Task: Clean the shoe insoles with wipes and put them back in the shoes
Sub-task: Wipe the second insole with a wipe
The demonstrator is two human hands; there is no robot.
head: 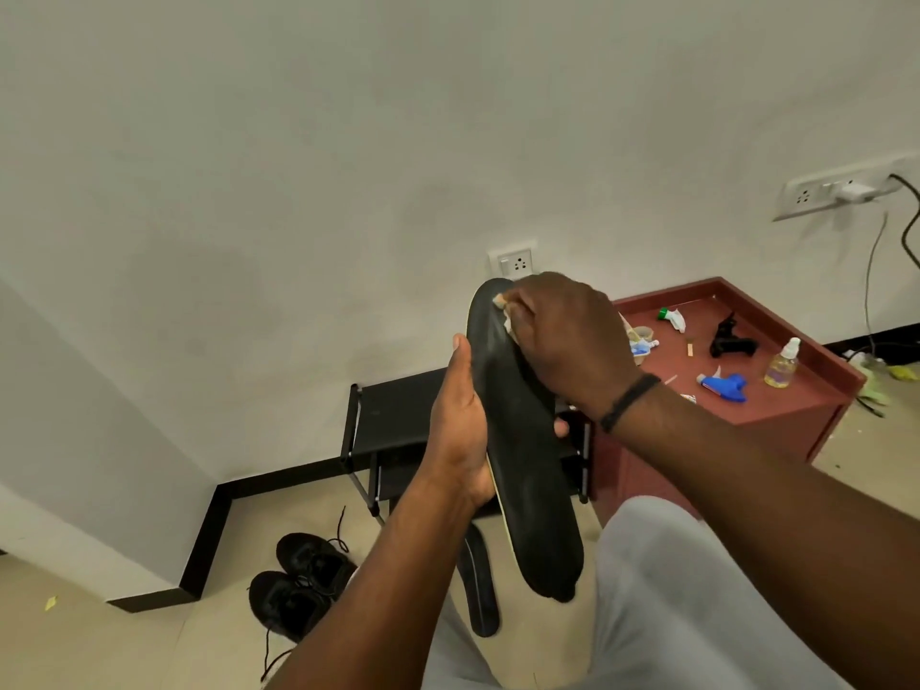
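Wiping step: left hand (460, 430) grips the insole (522, 440) upright; right hand (562, 336) pinches a wipe (504, 311) at its toe; next, probably stroke heelward.

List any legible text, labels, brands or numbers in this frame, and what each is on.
No text can be read.
Blue and white tube on the red cabinet: print too blurred to read.
Clear spray bottle: no readable label.
Blue spray head: no readable marking.
Insole held in the left hand: no print shows.
Black shoes on the floor: no logo readable.
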